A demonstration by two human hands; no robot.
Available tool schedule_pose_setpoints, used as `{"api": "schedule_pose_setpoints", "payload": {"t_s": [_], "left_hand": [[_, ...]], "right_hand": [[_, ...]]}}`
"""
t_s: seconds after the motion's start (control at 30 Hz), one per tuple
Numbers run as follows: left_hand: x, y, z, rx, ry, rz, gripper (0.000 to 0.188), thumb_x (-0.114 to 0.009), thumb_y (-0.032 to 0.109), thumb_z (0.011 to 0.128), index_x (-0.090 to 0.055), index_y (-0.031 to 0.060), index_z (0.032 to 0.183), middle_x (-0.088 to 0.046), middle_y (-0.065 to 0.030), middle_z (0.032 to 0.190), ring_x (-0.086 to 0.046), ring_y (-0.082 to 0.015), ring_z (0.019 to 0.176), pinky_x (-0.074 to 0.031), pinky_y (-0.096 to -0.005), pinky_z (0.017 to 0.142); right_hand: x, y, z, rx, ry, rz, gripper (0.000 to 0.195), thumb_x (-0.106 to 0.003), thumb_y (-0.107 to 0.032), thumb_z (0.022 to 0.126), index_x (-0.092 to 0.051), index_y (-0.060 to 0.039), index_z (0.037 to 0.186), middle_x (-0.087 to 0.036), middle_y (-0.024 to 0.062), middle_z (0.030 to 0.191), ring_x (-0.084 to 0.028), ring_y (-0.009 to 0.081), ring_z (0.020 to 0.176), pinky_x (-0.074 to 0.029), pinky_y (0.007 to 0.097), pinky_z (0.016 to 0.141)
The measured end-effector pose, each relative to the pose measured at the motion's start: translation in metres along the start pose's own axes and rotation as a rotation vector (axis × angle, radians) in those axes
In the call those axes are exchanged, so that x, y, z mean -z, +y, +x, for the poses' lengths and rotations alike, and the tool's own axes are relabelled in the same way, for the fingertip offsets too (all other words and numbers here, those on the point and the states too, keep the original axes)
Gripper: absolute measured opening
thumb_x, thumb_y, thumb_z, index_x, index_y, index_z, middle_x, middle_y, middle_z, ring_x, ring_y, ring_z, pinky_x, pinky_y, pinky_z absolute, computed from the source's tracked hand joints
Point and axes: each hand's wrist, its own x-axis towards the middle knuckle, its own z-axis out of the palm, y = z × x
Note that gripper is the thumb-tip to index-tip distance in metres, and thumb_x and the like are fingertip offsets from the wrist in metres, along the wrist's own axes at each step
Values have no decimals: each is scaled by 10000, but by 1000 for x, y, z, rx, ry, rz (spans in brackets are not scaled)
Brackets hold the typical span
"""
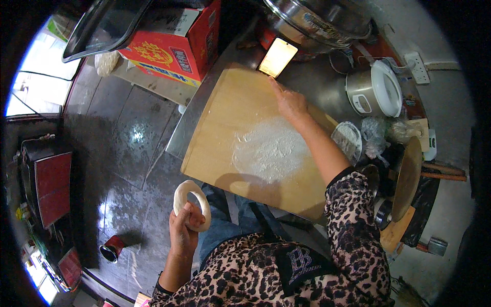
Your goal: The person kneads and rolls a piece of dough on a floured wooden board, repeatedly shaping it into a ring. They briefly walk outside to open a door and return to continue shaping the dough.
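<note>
My left hand (186, 228) grips a ring of pale dough (205, 207) by its lower side, the thumb on its front; the ring hangs over the floor, left of the wooden board. Stretched forward across the board (218, 115), my right hand (292, 103) points a finger at the lower edge of a smartphone (279, 57) with a lit screen; whether the fingertip touches it I cannot tell. The phone leans at the far edge of the board. White flour (272, 149) is spread over the middle of the board, below my right forearm.
A bowl of flour (347, 138), plastic bags (373, 134) and a rice cooker (374, 90) stand right of the board. Beyond the phone is a large steel pot (326, 23). A red carton (165, 57) is at the far left, and a round wooden lid or board (407, 178) stands at the right.
</note>
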Motion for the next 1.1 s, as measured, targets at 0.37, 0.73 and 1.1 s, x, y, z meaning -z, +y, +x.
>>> {"api": "schedule_pose_setpoints", "payload": {"t_s": [0.37, 0.73, 1.1], "left_hand": [[4, -7, -6, 15, 10, -41, 249, -580, 276, 845, -477, 101, 700, -407, 8, 559, -419, -121, 546, -392, -291, 600], [11, -14, -8, 27, 28, -57, 243, -604, 288, 826, -495, 88, 741, -420, 4, 579, -437, -129, 556, -397, -292, 604], [13, -18, -8, 74, 71, -75, 254, -614, 299, 816, -497, 92, 729, -431, -2, 589, -442, -131, 561, -398, -298, 604]], "right_hand": [[-9, 8, 10, 3, -41, -57, 743, -422, -57, 840, -83, -284, 1461, -662, 189, 853, -660, 339, 702, -523, 447, 586], [-11, 10, 17, 31, -12, -81, 716, -434, -73, 838, -143, -294, 1454, -662, 180, 788, -659, 333, 662, -525, 447, 570], [-19, 13, 24, 23, -53, -156, 709, -436, -83, 851, -134, -294, 1457, -666, 177, 812, -664, 312, 663, -523, 434, 554]]}}
